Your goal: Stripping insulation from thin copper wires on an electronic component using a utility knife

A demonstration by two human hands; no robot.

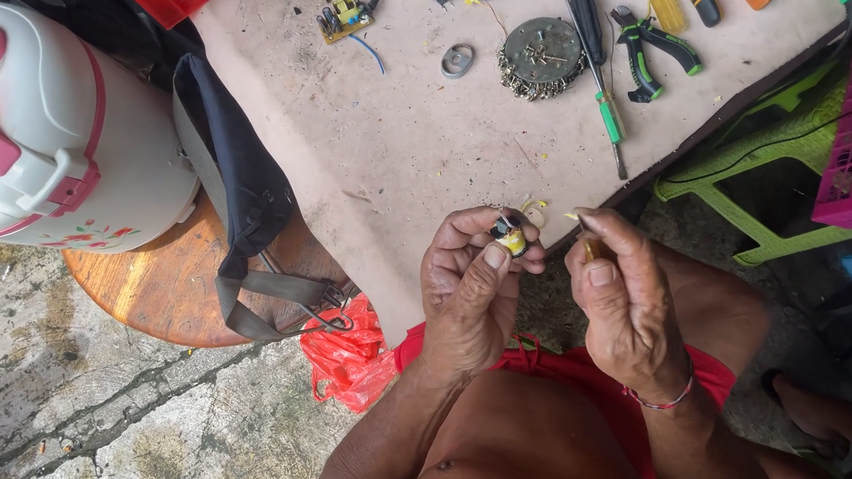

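Your left hand (472, 286) pinches a small yellow-and-black part (509, 235) between thumb and fingertips, just below the table (403, 163) edge; your right hand (624, 302), close beside it, is closed on a thin yellowish piece (590, 247); screwdriver (597, 65), pliers (651, 48) and a round metal disc (540, 59) lie on the table above.

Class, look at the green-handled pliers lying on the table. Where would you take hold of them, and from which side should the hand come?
Grip the pliers by the two green-and-black handles, probably from above. They lie flat on the table, handles spread toward its right edge, with the metal nose pointing up-left, close to the screwdriver. Closing fingers over both handles from the right seems to avoid that neighbour.
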